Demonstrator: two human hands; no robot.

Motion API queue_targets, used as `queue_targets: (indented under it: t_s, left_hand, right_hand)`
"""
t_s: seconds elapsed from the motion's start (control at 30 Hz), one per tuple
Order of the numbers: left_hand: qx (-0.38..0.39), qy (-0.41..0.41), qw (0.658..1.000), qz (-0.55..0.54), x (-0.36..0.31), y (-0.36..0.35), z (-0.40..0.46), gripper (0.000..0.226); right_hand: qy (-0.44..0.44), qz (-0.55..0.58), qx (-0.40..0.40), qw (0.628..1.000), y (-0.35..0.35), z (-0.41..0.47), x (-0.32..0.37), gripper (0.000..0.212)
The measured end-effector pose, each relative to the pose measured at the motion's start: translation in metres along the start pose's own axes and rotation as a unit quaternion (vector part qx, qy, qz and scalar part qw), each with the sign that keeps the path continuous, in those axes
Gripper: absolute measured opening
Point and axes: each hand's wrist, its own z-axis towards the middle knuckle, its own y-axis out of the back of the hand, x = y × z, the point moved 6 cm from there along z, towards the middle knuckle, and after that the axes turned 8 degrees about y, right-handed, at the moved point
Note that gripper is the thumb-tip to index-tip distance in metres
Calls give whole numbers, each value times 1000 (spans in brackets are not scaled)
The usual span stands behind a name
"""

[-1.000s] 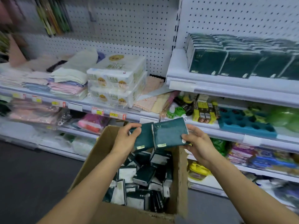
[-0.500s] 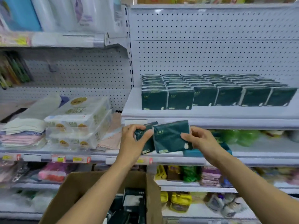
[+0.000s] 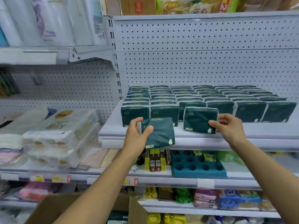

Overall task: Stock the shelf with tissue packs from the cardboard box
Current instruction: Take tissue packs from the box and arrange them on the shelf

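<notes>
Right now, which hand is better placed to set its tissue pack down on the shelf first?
Right. The right hand holds its pack over the shelf, by the front row; the left hand's pack hangs before the shelf edge.

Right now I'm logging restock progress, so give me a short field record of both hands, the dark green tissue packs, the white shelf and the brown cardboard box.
left hand: grips one dark green tissue pack, held in front of the shelf edge
right hand: holds a second green pack over the white metal shelf
shelf stock: rows of matching packs, standing upright
brown cardboard box: open, below the arms
</notes>
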Motion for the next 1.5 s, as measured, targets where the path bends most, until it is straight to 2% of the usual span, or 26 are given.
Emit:
queue_targets:
  t_s: [0.23, 0.43, 0.5, 0.6, 0.67, 0.7, 0.73, 0.8, 0.83, 0.87, 0.93, 1.0, 1.07, 1.13, 1.17, 1.3, 1.37, 1.43, 1.5]
  left_hand:
    - [23, 14, 1000, -9, 0, -28, 10, 37]
    - [41, 25, 998, -32, -4, -41, 7, 37]
    - [47, 25, 998, -42, -6, -44, 6, 35]
    - [68, 29, 995, -60, -10, -51, 4, 33]
    - [85, 20, 993, -76, -15, -58, -1, 33]
    - [94, 15, 992, -84, -18, -63, -3, 32]
    - [106, 11, 990, -90, -20, -70, -4, 32]
    - [140, -1, 986, -92, -24, -87, -8, 32]
    - [152, -13, 985, -79, -26, -96, -8, 32]
    - [155, -29, 986, -54, -30, -107, -9, 32]
    - [141, -71, 987, 17, -39, -127, -10, 32]
    - [91, -137, 981, 100, -51, -144, -13, 35]
    - [4, -247, 946, 208, -66, -152, -15, 38]
    - [-66, -349, 871, 339, -77, -162, -12, 48]
    - [-75, -372, 831, 406, -79, -170, -6, 58]
    - [-40, -314, 710, 629, -68, -194, 27, 95]
    - [-44, -285, 682, 672, -62, -195, 36, 97]
    - [-49, -271, 677, 682, -58, -195, 40, 95]
    - [-55, -272, 677, 681, -56, -195, 40, 92]
  right_hand:
    - [16, -61, 21, 998, -15, 28, -10, 21]
    - [28, -75, 32, 996, -21, 34, -11, 12]
    - [14, -73, 28, 997, -19, 35, -16, 22]
    - [11, -83, -20, 996, -8, 27, -15, 42]
    - [55, -68, -70, 994, 2, 12, 0, 38]
    - [77, -45, -59, 994, 3, 5, 7, 34]
    - [88, -16, -11, 996, 0, -3, 13, 33]
    - [55, 31, 149, 987, -15, -18, 19, 36]
    - [32, 57, 208, 976, -19, -24, 19, 36]
    - [18, 78, 232, 969, -18, -25, 17, 33]
    - [7, 107, 206, 973, 1, -17, 13, 28]
    - [-2, 122, 153, 981, 30, -2, 4, 24]
    - [-7, 122, 109, 987, 61, 13, -7, 21]
    - [-12, 99, 81, 992, 85, 26, -20, 20]
    - [-16, 81, 73, 994, 94, 31, -25, 19]
    - [-25, 12, 66, 997, 110, 45, -38, 14]
    - [-11, -36, 68, 997, 108, 49, -38, 13]
    - [20, -107, 66, 992, 105, 55, -37, 26]
    - [41, -154, 70, 985, 100, 60, -38, 30]
